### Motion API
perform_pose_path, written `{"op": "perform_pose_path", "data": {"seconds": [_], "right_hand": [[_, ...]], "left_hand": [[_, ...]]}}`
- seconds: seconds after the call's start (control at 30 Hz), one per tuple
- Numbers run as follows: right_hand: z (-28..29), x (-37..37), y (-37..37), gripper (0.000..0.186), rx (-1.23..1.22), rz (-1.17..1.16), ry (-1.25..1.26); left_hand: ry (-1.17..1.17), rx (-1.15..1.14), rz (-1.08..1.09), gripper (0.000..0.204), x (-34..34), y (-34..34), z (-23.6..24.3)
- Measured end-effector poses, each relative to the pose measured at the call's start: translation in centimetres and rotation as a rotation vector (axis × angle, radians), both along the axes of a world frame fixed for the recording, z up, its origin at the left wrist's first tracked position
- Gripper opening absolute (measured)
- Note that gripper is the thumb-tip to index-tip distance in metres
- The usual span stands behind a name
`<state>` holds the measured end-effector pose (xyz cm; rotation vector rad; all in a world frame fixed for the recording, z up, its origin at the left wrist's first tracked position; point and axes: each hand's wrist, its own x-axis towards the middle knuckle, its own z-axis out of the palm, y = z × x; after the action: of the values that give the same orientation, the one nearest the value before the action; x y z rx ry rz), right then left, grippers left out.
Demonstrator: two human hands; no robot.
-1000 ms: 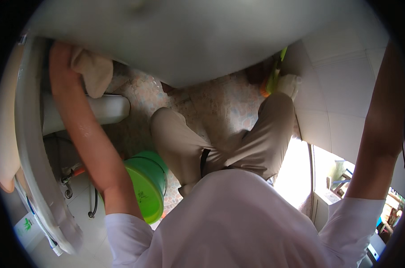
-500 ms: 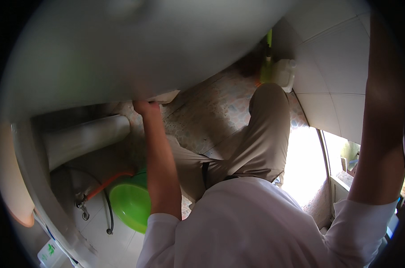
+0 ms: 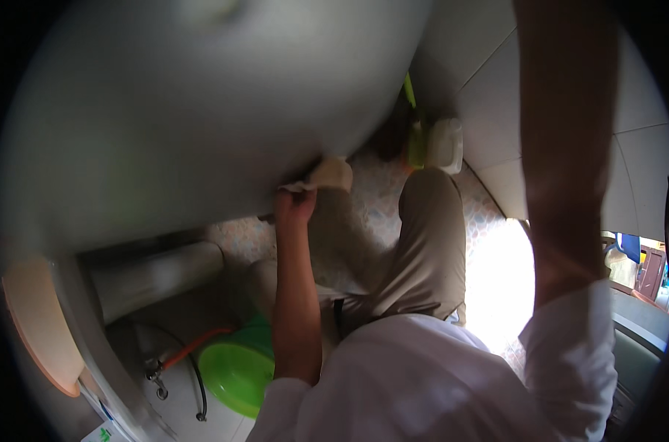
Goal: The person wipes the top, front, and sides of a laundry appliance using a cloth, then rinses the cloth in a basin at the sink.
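A large, smooth, pale grey surface (image 3: 165,140), blurred by closeness, fills the upper left of the head view. At its lower edge my left hand (image 3: 297,206) is closed on a pale cloth (image 3: 333,174), part of which hangs out past the fingers. The grey surface partly hides the cloth. My right forearm (image 3: 566,147) reaches up along the right side and runs out at the top of the picture. Beyond that edge my right hand is out of sight.
Lower left are a bright green basin (image 3: 235,377), an orange hose (image 3: 194,348), a metal tap (image 3: 156,376) and a white cylindrical fixture (image 3: 157,280). A whitish jug (image 3: 445,146) stands by the tiled wall (image 3: 489,110). My bent knee (image 3: 430,195) is over the pebble-patterned floor (image 3: 382,184).
My left hand has shifted right along the edge of the grey surface, and more of the cloth shows. My right arm has swung left in the picture. The whole view has turned slightly.
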<state>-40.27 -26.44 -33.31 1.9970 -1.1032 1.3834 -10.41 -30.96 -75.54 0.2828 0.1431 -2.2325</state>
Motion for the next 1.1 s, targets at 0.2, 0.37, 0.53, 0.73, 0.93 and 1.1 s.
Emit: {"op": "perform_pose_path", "data": {"seconds": [0.2,0.37,0.53,0.73,0.93,1.1], "right_hand": [[-15.7,1.9,7.0,0.052,0.703,0.165,-0.347],[-18.2,7.9,7.5,0.052,0.736,0.185,-0.690],[-19.1,3.8,5.4,0.047,0.572,0.182,-0.863],[-17.1,9.3,1.6,0.061,0.252,-0.038,-0.792],[-6.6,12.9,-0.6,0.079,0.000,0.011,-0.330],[-11.5,5.1,-3.6,0.069,-0.129,-0.354,-0.536]], "left_hand": [[-0.407,-0.035,-0.148,0.034,-9.6,4.3,21.5],[-0.779,-0.674,-0.346,0.029,-8.9,3.6,27.6],[-1.549,-1.076,-0.374,0.032,-7.8,4.9,33.0],[-1.982,-1.949,1.440,0.030,-5.7,8.9,46.3],[-2.476,-2.178,1.701,0.032,-3.1,6.2,55.6],[-2.645,-1.730,1.785,0.044,-0.4,4.5,57.5]]}}
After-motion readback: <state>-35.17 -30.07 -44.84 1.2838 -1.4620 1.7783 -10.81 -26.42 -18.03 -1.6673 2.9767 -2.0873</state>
